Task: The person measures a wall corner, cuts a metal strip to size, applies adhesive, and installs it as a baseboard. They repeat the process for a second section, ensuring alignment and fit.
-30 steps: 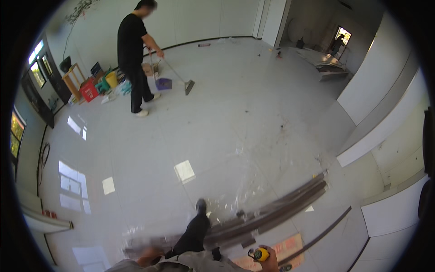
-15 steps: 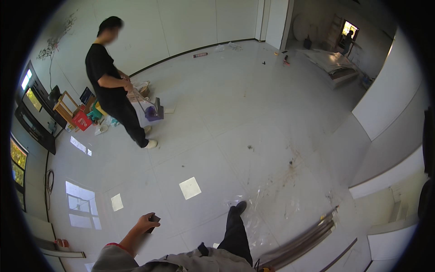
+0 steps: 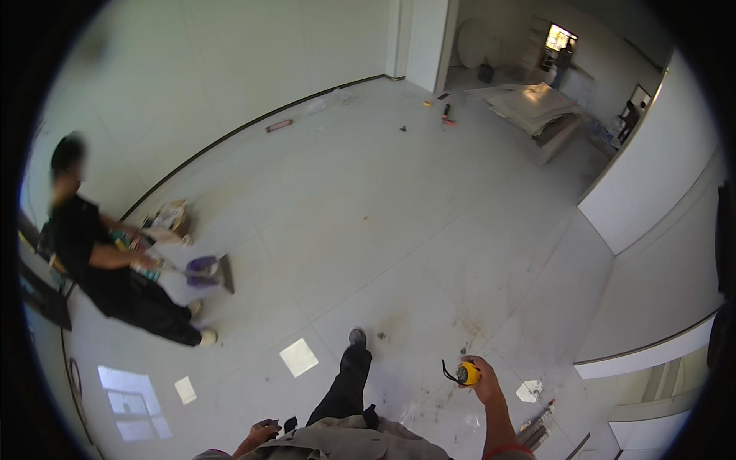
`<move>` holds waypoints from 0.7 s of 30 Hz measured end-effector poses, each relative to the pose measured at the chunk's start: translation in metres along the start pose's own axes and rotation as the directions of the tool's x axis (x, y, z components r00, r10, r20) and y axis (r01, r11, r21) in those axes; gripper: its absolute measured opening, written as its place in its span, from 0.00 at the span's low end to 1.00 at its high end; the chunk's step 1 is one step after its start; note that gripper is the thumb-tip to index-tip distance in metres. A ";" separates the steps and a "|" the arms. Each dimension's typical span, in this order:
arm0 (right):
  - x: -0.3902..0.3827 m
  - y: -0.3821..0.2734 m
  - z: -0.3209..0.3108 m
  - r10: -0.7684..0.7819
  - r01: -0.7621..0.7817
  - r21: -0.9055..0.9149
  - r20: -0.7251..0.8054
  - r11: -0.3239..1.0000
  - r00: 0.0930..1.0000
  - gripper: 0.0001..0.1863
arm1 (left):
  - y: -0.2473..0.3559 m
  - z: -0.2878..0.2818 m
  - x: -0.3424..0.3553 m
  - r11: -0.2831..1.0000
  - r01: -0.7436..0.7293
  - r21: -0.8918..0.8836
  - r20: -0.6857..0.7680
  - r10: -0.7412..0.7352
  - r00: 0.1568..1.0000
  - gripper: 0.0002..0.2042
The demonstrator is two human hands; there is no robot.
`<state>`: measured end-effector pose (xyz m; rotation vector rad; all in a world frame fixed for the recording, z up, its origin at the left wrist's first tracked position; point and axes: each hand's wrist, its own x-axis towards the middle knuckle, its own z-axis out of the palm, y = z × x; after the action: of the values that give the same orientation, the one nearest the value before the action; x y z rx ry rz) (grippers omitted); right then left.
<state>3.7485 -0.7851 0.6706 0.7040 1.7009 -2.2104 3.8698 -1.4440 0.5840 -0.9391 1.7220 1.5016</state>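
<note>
My right hand (image 3: 483,383) is wrapped round a yellow tape measure (image 3: 468,373) with a black wrist strap, out in front of my body at the lower right. My left hand (image 3: 257,434), low by my waist, grips a small dark object (image 3: 268,424). My dark-trousered leg and shoe (image 3: 357,337) step out on pale, glossy floor tiles (image 3: 414,192). Dark long strips (image 3: 535,429) lie on the floor at lower right, partly cut off by my arm and the rim.
A person in black (image 3: 100,253) at the left holds a broom (image 3: 226,274) and purple dustpan (image 3: 201,268) near a cardboard box (image 3: 170,222). A stack of sheet panels (image 3: 537,107) lies by the opening to another room, where people (image 3: 563,57) appear. White partitions (image 3: 621,199) stand right.
My view has swung round, moving the sweeper leftward in the picture. My left hand has dropped back toward my waist; my right hand with the tape measure has come forward into view.
</note>
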 end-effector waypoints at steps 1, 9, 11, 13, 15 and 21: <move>0.038 -0.019 -0.005 0.004 -0.003 0.024 -0.024 1.000 1.000 0.22 | 0.045 0.002 0.050 0.995 -0.031 0.094 -0.008 0.032 0.999 0.17; 0.170 0.047 -0.056 0.507 -0.362 0.439 -0.276 0.822 0.817 0.16 | 0.524 0.072 0.288 0.934 -0.356 -0.024 0.159 0.355 0.921 0.32; 0.206 0.033 -0.047 0.583 -0.419 0.501 -0.231 0.758 0.779 0.17 | 0.661 0.099 0.320 0.895 -0.444 0.037 0.177 0.432 0.884 0.39; 0.273 0.007 -0.040 0.624 -0.452 0.521 -0.215 0.724 0.751 0.16 | 0.776 0.134 0.361 0.885 -0.461 0.066 0.189 0.443 0.876 0.40; 0.364 -0.013 -0.040 0.633 -0.479 0.505 -0.187 0.718 0.751 0.16 | 0.870 0.171 0.415 0.888 -0.456 0.067 0.194 0.437 0.879 0.39; 0.706 -0.247 -0.042 0.507 -0.387 0.444 -0.192 0.808 0.840 0.16 | 0.955 0.196 0.625 0.893 -0.384 0.234 0.150 0.357 0.922 0.31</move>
<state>3.0390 -0.6170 0.4968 1.4491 1.0289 -2.1688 2.7329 -1.2293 0.5270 -0.4020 2.0416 1.4741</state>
